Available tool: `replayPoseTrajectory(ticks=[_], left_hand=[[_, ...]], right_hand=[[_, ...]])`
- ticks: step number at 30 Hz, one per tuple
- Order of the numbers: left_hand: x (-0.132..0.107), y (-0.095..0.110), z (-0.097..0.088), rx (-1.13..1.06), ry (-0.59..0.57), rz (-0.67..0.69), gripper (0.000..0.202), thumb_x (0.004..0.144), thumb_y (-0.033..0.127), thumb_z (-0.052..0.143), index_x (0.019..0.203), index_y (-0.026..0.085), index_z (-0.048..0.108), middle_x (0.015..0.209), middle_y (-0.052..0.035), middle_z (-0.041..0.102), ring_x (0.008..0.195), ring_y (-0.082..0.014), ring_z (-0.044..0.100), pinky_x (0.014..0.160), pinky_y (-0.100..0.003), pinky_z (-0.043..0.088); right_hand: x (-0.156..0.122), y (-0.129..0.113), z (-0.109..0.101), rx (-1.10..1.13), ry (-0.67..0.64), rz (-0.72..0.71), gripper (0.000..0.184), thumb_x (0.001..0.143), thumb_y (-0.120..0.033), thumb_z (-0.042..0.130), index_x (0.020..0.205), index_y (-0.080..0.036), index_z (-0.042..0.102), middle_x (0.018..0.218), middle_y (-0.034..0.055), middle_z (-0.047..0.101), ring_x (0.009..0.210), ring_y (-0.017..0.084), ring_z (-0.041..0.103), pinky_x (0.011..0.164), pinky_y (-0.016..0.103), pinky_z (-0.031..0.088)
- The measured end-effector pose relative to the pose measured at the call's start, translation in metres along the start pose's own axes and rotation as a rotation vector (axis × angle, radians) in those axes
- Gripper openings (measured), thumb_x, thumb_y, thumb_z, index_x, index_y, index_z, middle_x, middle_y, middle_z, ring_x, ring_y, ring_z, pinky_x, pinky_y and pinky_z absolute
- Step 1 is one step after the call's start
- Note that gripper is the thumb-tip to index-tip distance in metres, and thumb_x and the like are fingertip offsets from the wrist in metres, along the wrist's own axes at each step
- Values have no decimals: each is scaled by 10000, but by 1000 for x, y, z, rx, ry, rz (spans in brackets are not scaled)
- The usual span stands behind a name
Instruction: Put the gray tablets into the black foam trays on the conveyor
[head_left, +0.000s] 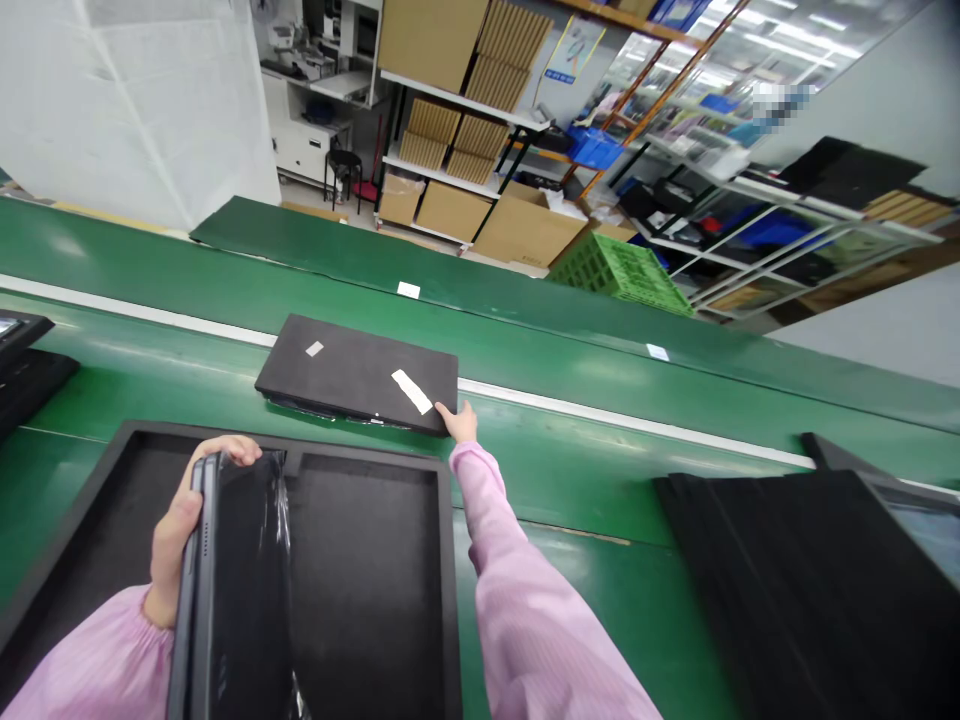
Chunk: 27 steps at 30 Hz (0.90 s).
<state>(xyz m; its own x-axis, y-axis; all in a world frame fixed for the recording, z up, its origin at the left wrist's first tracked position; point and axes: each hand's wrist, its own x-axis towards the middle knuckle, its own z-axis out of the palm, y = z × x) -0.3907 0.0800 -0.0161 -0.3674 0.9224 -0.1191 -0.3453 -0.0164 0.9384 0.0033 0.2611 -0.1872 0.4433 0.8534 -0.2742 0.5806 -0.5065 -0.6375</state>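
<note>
My left hand (176,530) is wrapped round the edge of a stack of slim dark tablets (247,580), held on edge. Clear film covers the near face, and small speaker holes show along the grey rim. Under them lies a black foam tray (367,540) with two wide recesses. My right hand (460,420) reaches forward and pinches the near right corner of a flat black foam slab (352,365). Two pale stickers are on the slab's top, and shiny film peeks out beneath its front edge. The fingers under that corner are hidden.
The green bench (570,460) has a pale strip (600,418) running across it. More black foam trays (795,570) are stacked at the right, and dark devices (34,385) lie at the left. Behind stand a green crate (622,270) and shelves with cardboard boxes (454,210).
</note>
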Motion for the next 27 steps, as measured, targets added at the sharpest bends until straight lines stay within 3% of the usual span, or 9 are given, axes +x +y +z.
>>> replayPoseTrajectory(ticks=[3,6,9,15,22,27], left_hand=[[1,-2,-2,-26,-9,-18,345,627,618,656,754,303,715,807,-31,609,891,-254,543,902,-341,459],[3,-6,-6,-27,-51,12,354,663,627,662,787,300,716,832,-30,619,909,-256,559,914,-338,459],[2,-8,-9,-14,-123,56,337,742,608,630,854,300,705,868,-25,616,925,-240,558,912,-314,456],[-7,-4,4,-49,-39,51,294,807,548,559,893,283,652,898,-28,563,971,-241,516,965,-313,420],[-5,-9,2,-108,-53,59,309,811,547,586,909,261,651,897,-30,565,957,-223,518,949,-294,421],[3,-16,-15,-28,-205,135,289,852,530,569,949,283,682,918,-28,609,958,-212,564,937,-277,462]], right_hand=[[-1,-18,4,-170,56,-217,459,929,-273,599,1360,-121,557,1446,207,501,1372,328,411,1171,481,292],[-2,-36,20,-315,-25,-405,369,948,-252,564,1290,-131,633,1363,163,585,1290,271,490,1147,393,330],[-1,-48,39,-453,-104,-510,351,941,-238,612,1280,-148,629,1304,125,622,1210,247,562,1094,426,406],[8,-62,54,-670,-152,-598,339,987,-311,583,1302,-188,588,1278,93,622,1163,240,602,1022,476,483],[10,-71,59,-807,-162,-666,282,980,-327,583,1216,-180,634,1211,79,639,1150,245,582,1028,479,437],[8,-70,59,-826,-131,-685,245,993,-287,545,1156,-178,691,1209,97,656,1165,263,548,1026,459,376]])
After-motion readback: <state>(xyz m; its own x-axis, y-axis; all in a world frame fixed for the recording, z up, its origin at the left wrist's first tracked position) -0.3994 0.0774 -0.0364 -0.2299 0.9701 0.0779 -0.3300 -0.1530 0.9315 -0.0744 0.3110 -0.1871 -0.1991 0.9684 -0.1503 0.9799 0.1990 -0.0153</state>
